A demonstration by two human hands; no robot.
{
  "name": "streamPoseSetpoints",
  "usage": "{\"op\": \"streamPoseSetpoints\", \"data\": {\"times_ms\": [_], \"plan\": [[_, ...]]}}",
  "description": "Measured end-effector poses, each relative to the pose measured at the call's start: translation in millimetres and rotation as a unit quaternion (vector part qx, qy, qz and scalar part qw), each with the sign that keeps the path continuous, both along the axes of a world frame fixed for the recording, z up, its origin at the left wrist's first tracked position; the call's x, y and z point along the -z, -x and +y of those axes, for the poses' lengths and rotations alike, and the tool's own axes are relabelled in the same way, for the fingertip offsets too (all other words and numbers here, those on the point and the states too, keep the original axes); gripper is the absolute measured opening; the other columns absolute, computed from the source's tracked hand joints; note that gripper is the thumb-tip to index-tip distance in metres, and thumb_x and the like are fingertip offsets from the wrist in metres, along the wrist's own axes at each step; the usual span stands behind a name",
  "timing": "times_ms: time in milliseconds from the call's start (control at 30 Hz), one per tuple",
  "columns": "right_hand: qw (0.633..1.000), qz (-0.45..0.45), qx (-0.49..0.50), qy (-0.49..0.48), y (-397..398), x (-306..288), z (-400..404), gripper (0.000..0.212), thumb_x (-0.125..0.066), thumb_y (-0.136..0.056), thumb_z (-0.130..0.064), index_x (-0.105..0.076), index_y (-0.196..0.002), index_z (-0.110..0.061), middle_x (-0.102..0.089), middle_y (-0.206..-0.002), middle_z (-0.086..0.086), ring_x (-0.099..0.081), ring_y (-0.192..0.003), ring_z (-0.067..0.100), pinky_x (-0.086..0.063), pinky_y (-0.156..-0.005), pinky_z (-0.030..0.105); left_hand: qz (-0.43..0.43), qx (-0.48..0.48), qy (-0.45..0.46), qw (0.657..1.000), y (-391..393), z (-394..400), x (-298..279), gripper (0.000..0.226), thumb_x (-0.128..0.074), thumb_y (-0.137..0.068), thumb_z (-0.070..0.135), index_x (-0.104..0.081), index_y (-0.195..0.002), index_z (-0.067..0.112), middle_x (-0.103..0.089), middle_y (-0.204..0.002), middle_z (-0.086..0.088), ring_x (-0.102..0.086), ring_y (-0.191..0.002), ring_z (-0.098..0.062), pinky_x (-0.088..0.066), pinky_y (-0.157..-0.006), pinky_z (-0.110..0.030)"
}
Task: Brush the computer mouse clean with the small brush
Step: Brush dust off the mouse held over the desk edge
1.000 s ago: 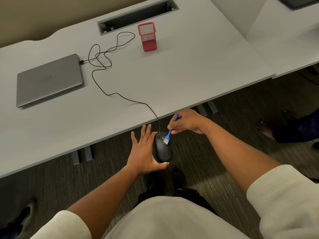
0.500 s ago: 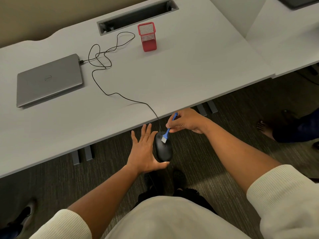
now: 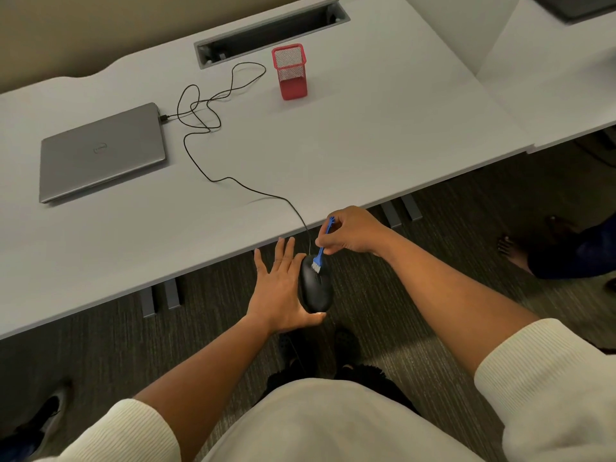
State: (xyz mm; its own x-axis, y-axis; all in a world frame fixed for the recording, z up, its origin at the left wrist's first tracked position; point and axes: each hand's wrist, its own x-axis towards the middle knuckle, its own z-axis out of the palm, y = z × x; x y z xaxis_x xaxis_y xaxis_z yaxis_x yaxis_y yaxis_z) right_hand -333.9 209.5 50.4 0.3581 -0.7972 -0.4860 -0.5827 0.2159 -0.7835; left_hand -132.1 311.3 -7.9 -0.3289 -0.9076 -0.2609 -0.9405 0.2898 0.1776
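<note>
Just below the middle of the frame, the black computer mouse is held out over the carpeted floor, in front of the near edge of the white surface. The left hand carries it with the fingers spread flat and pointing up the frame, the mouse lying against the palm side and the thumb curled under its lower end. The right hand, just above and right of the mouse, pinches the handle of the small blue brush between thumb and fingers; the brush slants down and left, and its pale bristles touch the upper part of the mouse's back. A thin black cable runs from the mouse's top end up across the surface in loose loops to a closed grey laptop at the left of the frame. A red mesh pen cup stands upright near the top centre, just below a long grey cable slot.
</note>
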Motion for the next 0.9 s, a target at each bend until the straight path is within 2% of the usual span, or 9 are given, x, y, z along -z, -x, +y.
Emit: {"op": "streamPoseSetpoints", "data": {"times_ms": [100, 200, 367, 467, 567, 767, 900], "plan": [[0.999, 0.022, 0.001, 0.036, -5.2, -0.3, 0.4, 0.017, -0.078, -0.082, -0.023, -0.071, -0.093, -0.012, -0.075, -0.083, 0.003, -0.072, -0.078, 0.013, -0.057, -0.073, 0.027, -0.005, 0.007, 0.007, 1.000, -0.4, 2.5, 1.0, 0.130, -0.047, -0.058, 0.098, -0.022, -0.157, 0.017, 0.003, -0.169, -0.011, 0.022, -0.153, -0.025, 0.011, -0.117, -0.069], [0.997, 0.026, 0.025, 0.062, -8.9, -1.0, 2.2, 0.018, -0.078, -0.083, -0.025, -0.070, -0.093, -0.012, -0.073, -0.080, 0.000, -0.069, -0.068, 0.003, -0.047, -0.062, 0.016, -0.013, 0.010, 0.010, 1.000, -0.7, 3.0, 0.5, 0.130, -0.046, -0.058, 0.098, -0.022, -0.157, 0.017, 0.003, -0.169, -0.011, 0.022, -0.153, -0.025, 0.011, -0.116, -0.069], [0.998, 0.005, -0.064, -0.015, -10.8, -5.5, 3.8, 0.011, -0.079, -0.083, -0.020, -0.071, -0.089, -0.015, -0.075, -0.080, -0.003, -0.074, -0.070, 0.003, -0.052, -0.058, 0.011, -0.022, 0.013, 0.006, 1.000, -3.0, 4.6, 1.2, 0.132, -0.044, -0.057, 0.099, -0.021, -0.158, 0.017, 0.004, -0.169, -0.012, 0.023, -0.152, -0.026, 0.010, -0.116, -0.070], [0.998, 0.030, -0.020, 0.047, -12.3, -2.3, 4.7, 0.010, -0.077, -0.084, -0.022, -0.068, -0.087, -0.019, -0.073, -0.078, -0.005, -0.071, -0.066, 0.002, -0.048, -0.060, 0.013, -0.015, 0.012, 0.006, 1.000, -4.0, 7.3, 1.6, 0.131, -0.045, -0.058, 0.099, -0.022, -0.157, 0.016, 0.003, -0.168, -0.012, 0.022, -0.152, -0.027, 0.011, -0.116, -0.070], [0.994, 0.038, 0.041, 0.097, -10.1, 1.3, 5.9, 0.012, -0.076, -0.085, -0.024, -0.070, -0.090, -0.015, -0.072, -0.078, -0.002, -0.069, -0.071, 0.004, -0.048, -0.066, 0.019, -0.011, 0.007, 0.005, 1.000, -4.0, 7.7, -0.2, 0.131, -0.047, -0.058, 0.098, -0.022, -0.157, 0.016, 0.003, -0.169, -0.012, 0.022, -0.152, -0.026, 0.011, -0.116, -0.069], [0.998, -0.021, 0.049, 0.025, -6.9, 1.5, 8.5, 0.015, -0.080, -0.081, -0.024, -0.073, -0.090, -0.015, -0.077, -0.082, 0.001, -0.074, -0.078, 0.011, -0.058, -0.077, 0.026, -0.015, 0.006, 0.007, 1.000, -3.9, 9.3, -1.9, 0.130, -0.047, -0.059, 0.098, -0.020, -0.158, 0.017, 0.002, -0.169, -0.011, 0.021, -0.153, -0.026, 0.009, -0.116, -0.069], [0.997, -0.015, 0.072, 0.018, -7.4, 7.2, 13.1, 0.009, -0.078, -0.084, -0.022, -0.071, -0.089, -0.019, -0.075, -0.084, -0.002, -0.071, -0.074, 0.004, -0.052, -0.067, 0.017, -0.011, 0.005, 0.010, 1.000, -5.2, 12.2, -2.0, 0.129, -0.047, -0.059, 0.097, -0.021, -0.157, 0.018, 0.001, -0.169, -0.011, 0.020, -0.153, -0.026, 0.009, -0.116, -0.069]]}}
